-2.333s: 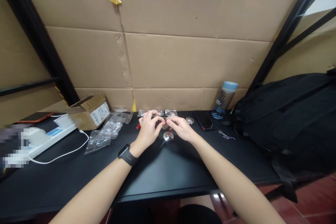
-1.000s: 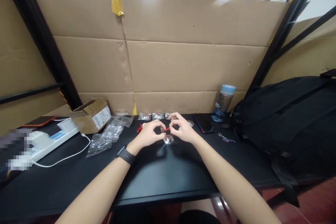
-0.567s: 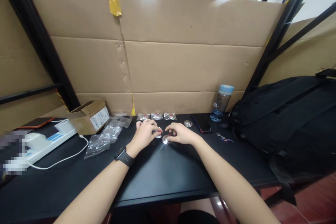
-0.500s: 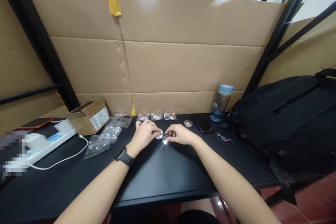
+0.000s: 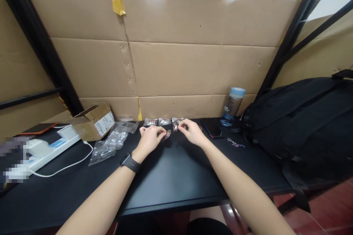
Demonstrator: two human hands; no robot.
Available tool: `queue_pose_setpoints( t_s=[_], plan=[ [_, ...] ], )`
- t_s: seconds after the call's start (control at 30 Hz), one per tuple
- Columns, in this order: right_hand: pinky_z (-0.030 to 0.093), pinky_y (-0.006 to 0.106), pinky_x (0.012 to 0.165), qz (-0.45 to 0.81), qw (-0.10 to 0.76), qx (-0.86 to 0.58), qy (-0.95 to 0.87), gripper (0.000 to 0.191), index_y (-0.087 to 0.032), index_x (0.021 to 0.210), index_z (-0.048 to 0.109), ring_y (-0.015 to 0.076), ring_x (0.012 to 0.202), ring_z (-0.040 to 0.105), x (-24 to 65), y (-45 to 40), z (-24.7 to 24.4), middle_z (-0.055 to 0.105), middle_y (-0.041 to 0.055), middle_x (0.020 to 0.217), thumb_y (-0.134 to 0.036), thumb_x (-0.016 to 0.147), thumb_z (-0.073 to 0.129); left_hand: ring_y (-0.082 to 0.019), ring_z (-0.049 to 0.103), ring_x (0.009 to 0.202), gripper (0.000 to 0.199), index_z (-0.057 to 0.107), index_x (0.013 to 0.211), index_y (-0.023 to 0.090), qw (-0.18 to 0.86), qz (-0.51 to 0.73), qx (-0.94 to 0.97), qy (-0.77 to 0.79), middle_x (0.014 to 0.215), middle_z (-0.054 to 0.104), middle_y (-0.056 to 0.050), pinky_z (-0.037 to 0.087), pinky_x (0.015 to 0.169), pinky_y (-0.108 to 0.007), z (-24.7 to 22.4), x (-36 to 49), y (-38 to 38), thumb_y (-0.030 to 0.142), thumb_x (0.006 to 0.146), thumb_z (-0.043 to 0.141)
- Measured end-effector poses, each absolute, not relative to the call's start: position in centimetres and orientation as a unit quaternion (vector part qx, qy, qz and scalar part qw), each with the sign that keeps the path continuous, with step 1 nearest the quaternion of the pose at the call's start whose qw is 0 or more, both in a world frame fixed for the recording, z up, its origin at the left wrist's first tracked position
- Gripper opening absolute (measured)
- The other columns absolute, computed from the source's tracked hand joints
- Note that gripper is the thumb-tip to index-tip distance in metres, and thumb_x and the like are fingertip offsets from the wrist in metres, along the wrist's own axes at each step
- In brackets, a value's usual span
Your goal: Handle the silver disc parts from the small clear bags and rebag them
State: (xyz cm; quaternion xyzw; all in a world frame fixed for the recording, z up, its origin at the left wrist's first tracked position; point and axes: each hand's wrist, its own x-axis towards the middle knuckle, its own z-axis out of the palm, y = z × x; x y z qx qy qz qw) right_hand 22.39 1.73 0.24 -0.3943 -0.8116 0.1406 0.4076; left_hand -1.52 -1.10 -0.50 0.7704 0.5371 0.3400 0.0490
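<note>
Thumb and fingers of my left hand [image 5: 151, 138] pinch a small round metal disc [image 5: 167, 134], which is tilted above the black table [image 5: 176, 169]. My right hand [image 5: 192, 132] pinches a second metal disc [image 5: 175, 127] just to the right of it, also tipped on edge. The two discs are apart. Behind them lie small clear packets with shiny round pieces inside, one at the left [image 5: 150, 122], one in the middle [image 5: 164, 121] and one partly behind my right hand. Another round piece is mostly hidden behind my right hand.
Crumpled clear bags [image 5: 113, 141], an open cardboard box [image 5: 93, 122] and a white power strip [image 5: 52, 150] are on the left. Farther right are a phone [image 5: 211, 128], a water bottle [image 5: 232, 107], a small keychain [image 5: 235, 143] and a black backpack [image 5: 306, 125]. Cardboard [image 5: 171, 69] stands behind.
Both hands have lifted the discs off the table and tilted them. My right hand has moved up and away, now partly covering the right packet and the loose round piece.
</note>
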Motion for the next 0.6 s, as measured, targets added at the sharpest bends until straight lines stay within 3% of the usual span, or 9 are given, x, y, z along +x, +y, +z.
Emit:
queue_pose_setpoints(
  t_s=[0.1,0.2,0.27,0.47,0.6],
  plan=[
    [0.048,0.026,0.069,0.192,0.468,-0.378,-0.776,0.016,-0.018,0.086,0.068,0.0163,0.085,0.062,22.0,1.4,0.7,0.066,0.0064,0.098,-0.030,0.092,0.060,-0.024,0.072,0.090,0.020,0.076,0.088,0.028,0.147,0.400,0.711,0.559,0.089,0.079,-0.001,0.043,0.093,-0.041,-0.9,-1.8,-0.4,0.044,0.088,0.064],
    [0.053,0.028,0.075,0.255,0.477,-0.350,-0.765,0.018,-0.018,0.085,0.067,0.0187,0.099,0.064,20.7,0.8,0.0,0.064,0.0089,0.113,-0.035,0.091,0.062,-0.024,0.074,0.093,0.025,0.075,0.092,0.024,0.240,0.463,0.684,0.510,0.095,0.079,-0.004,0.051,0.089,-0.036,-1.5,-1.4,0.0,0.046,0.085,0.066],
    [0.056,0.031,0.078,0.320,0.469,-0.333,-0.753,0.020,-0.018,0.086,0.064,0.0188,0.097,0.067,19.6,0.5,-0.9,0.065,0.0086,0.116,-0.038,0.089,0.064,-0.024,0.074,0.095,0.026,0.074,0.094,0.021,0.269,0.478,0.692,0.469,0.100,0.079,-0.005,0.054,0.089,-0.034,-1.9,-1.0,0.0,0.044,0.086,0.065],
    [0.062,0.031,0.069,0.486,0.468,-0.334,-0.658,0.032,-0.019,0.090,0.057,0.0159,0.078,0.072,18.5,0.4,-2.1,0.068,0.0040,0.103,-0.046,0.082,0.073,-0.024,0.074,0.095,0.026,0.076,0.095,0.023,0.244,0.446,0.720,0.472,0.100,0.079,-0.004,0.054,0.088,-0.034,-1.8,-0.5,-0.6,0.043,0.088,0.061],
    [0.065,0.033,0.068,0.551,0.462,-0.327,-0.613,0.039,-0.026,0.115,0.059,0.0140,0.072,0.073,19.0,0.4,-1.8,0.068,0.0044,0.112,-0.037,0.082,0.075,-0.023,0.073,0.093,0.023,0.077,0.095,0.027,0.165,0.397,0.744,0.512,0.095,0.080,0.000,0.049,0.092,-0.036,-1.4,-0.5,-1.0,0.040,0.089,0.059]
  ],
)
